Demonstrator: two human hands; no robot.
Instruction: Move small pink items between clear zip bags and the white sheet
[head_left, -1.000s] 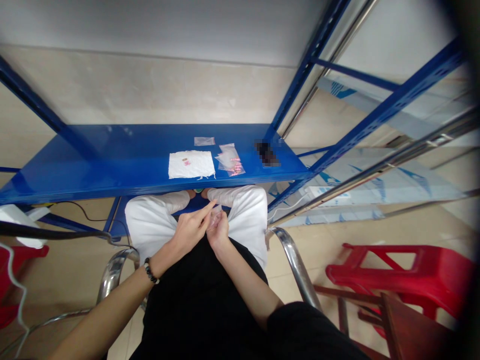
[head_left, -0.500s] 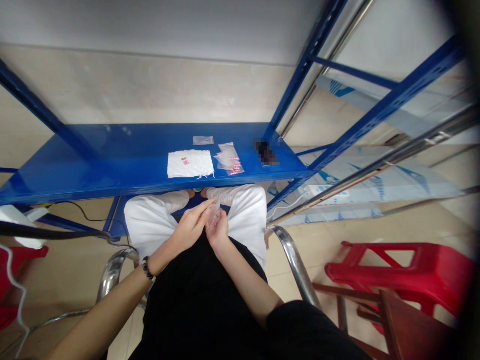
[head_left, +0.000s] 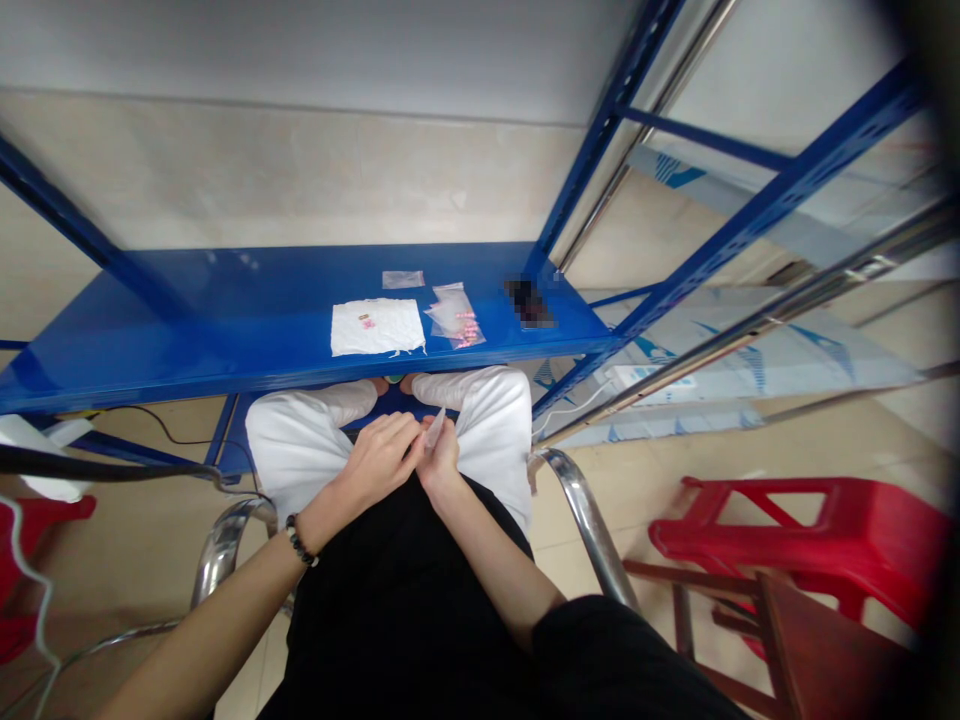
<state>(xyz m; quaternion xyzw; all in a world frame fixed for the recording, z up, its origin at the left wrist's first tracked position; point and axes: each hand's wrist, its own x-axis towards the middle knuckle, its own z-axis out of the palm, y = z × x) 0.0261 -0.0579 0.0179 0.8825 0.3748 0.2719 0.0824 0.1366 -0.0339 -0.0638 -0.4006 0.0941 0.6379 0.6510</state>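
Observation:
Over my lap, both hands are closed on a small clear plastic bag (head_left: 435,428), whose upper edge stands up between them. My left hand (head_left: 386,447) grips it from the left with fingers curled. My right hand (head_left: 441,458) holds it from the right; its fingertips are partly hidden. Ahead on the blue shelf (head_left: 187,320) lies a white cloth (head_left: 352,330) with a small pink piece (head_left: 368,324) and a tiny brownish piece (head_left: 364,317) on it. Right of the cloth are clear bags (head_left: 466,326) with pink beads inside. A flat clear bag (head_left: 403,280) lies behind.
A dark blurred-out object (head_left: 529,302) rests at the shelf's right end. Blue uprights (head_left: 592,150) frame the shelf. Chrome chair arms (head_left: 589,520) flank me. A red stool (head_left: 795,530) and a brown wooden chair (head_left: 817,630) stand at right.
My left fingers, stretched out before, are now curled in at the bag. The bag has turned so its edge points up and to the right. Things on the shelf stay put.

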